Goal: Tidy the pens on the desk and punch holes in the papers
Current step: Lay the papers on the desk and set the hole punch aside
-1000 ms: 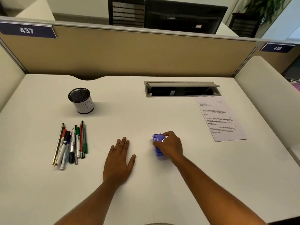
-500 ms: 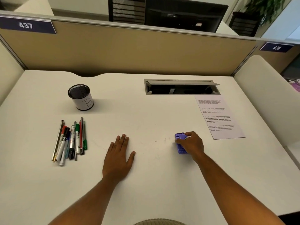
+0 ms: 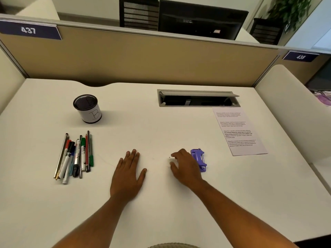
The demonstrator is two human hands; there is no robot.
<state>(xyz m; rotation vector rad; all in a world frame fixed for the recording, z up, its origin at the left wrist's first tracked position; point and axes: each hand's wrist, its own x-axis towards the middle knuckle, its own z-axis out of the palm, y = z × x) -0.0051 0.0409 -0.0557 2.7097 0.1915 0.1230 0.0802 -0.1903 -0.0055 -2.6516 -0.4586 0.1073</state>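
The right hand (image 3: pixel 186 169) lies on the desk (image 3: pixel 161 212), fingers loosely spread and holding nothing, just left of the purple hole punch (image 3: pixel 199 159). The left hand (image 3: pixel 128 173) rests flat, fingers straight. The printed paper (image 3: pixel 239 130) lies further right of the punch. The pens (image 3: pixel 75 156) lie bunched at far left, below the mesh cup (image 3: pixel 87 108).
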